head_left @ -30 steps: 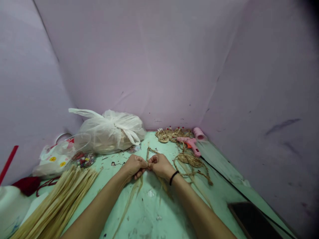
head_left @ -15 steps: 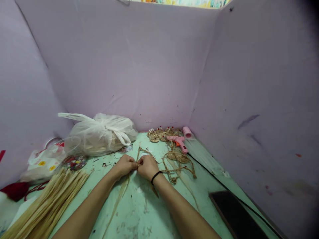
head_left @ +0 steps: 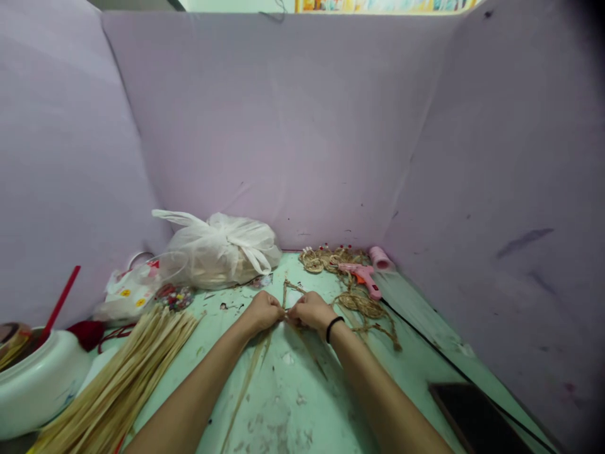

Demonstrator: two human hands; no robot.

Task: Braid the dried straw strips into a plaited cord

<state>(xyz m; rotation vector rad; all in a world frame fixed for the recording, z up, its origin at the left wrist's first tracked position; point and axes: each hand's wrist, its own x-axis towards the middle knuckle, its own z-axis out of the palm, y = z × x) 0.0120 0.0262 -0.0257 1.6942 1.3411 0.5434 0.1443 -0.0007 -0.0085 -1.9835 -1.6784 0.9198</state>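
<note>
No legible text. Small bag (head_left: 125,296) at left carried red print and yellow round marks, too small to read. Coloured strip (head_left: 382,5) above the back partition (head_left: 283,126) was blurred; nothing on it could be made out either.

Your camera rode on your head and looked forward and down across the green table (head_left: 293,403) from close above its near edge, so your left hand (head_left: 265,312) and right hand (head_left: 309,310) met on the straw strands (head_left: 285,291) at the table's middle and the lilac partition (head_left: 283,126) closed off its far side.
</note>
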